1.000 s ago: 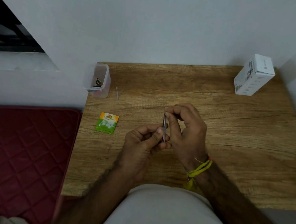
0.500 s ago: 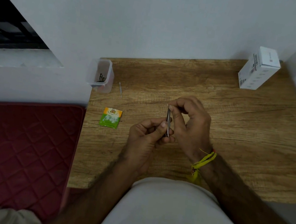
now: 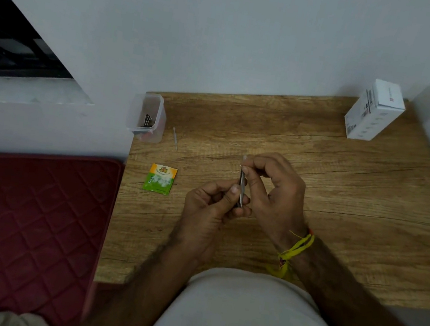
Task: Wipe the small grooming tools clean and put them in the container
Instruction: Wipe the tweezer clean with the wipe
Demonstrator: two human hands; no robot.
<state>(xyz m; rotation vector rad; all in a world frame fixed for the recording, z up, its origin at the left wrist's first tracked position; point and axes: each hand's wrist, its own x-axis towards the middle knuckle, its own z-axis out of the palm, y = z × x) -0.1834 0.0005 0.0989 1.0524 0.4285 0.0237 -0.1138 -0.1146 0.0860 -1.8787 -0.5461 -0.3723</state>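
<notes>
While both hands pinch it, tool [image 3: 241, 192] gleams slim.

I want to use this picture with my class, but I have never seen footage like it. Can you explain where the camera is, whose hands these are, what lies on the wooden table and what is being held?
There is no machine here. The camera sits on a person's head and looks down, so the two arms reaching in from below are the wearer's own. The left hand and the right hand, which has a yellow thread band at the wrist, together hold a thin silver metal grooming tool, pinched near its two ends. On the wooden table lie a small green and orange sachet, a thin pale stick-like tool and, at the far left corner, a clear plastic container with a few dark metal tools already inside. A white cardboard box stands at the far right. A dark red quilted mat lies beside the table.
</notes>
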